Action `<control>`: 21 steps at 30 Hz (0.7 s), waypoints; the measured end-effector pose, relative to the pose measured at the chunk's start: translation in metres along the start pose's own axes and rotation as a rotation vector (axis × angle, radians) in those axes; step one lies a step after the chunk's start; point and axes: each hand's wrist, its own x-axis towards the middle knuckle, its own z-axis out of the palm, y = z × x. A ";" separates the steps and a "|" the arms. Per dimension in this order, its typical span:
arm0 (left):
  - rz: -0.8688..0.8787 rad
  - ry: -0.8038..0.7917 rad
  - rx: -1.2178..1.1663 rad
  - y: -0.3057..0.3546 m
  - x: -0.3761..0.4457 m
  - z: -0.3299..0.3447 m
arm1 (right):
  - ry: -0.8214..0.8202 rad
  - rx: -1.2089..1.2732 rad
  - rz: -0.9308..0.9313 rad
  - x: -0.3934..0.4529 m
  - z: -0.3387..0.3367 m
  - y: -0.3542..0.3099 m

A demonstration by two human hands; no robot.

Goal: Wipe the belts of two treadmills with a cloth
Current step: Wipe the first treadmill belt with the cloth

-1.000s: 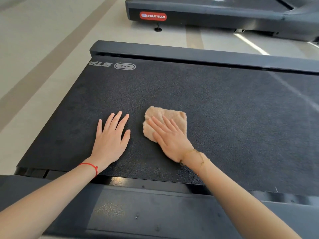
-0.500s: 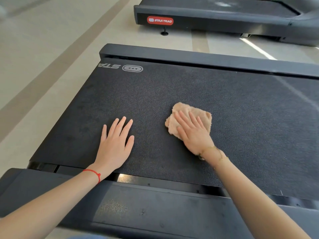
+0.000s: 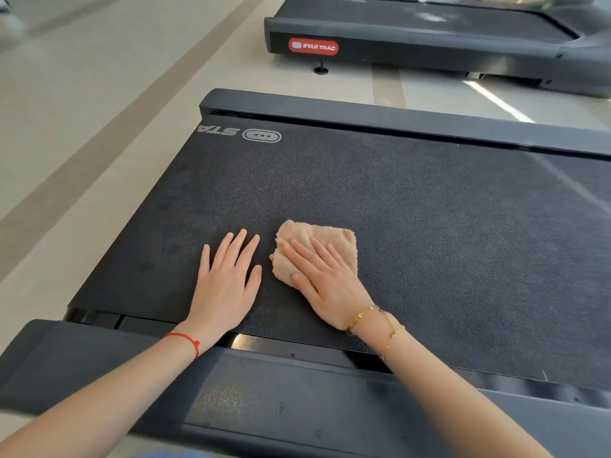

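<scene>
The near treadmill's black belt (image 3: 413, 206) fills the middle of the view. A folded tan cloth (image 3: 334, 236) lies on it near the front edge. My right hand (image 3: 327, 279) presses flat on the cloth with straight fingers. My left hand (image 3: 228, 282) rests flat on the bare belt just left of the cloth, fingers spread. A second treadmill (image 3: 429, 47) with a red Star Trac badge stands beyond, its belt partly visible at the top.
The near treadmill's grey side rail (image 3: 264, 398) runs under my forearms, and the far rail (image 3: 396, 117) borders the belt's other side. Pale tiled floor (image 3: 99, 110) lies to the left and between the two machines.
My right hand slid the cloth to the right across the belt, then back left beside my left hand. My left hand stayed flat in place.
</scene>
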 end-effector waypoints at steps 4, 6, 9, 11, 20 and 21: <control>-0.006 0.017 0.009 0.003 -0.001 0.000 | 0.110 0.241 0.042 -0.001 -0.011 -0.001; -0.006 0.018 0.009 0.005 -0.002 -0.001 | 0.192 0.261 0.104 -0.001 -0.017 0.007; -0.003 0.021 0.010 0.006 -0.002 -0.003 | 0.180 0.100 0.179 0.000 -0.023 0.020; -0.009 0.013 0.017 0.006 -0.002 -0.003 | 0.128 0.028 0.199 0.001 -0.024 0.026; -0.017 -0.025 0.015 0.007 -0.001 -0.006 | 0.128 -0.209 0.194 0.023 -0.030 0.029; -0.015 -0.025 0.014 0.006 -0.001 -0.006 | 0.133 -0.168 0.198 0.023 -0.029 0.028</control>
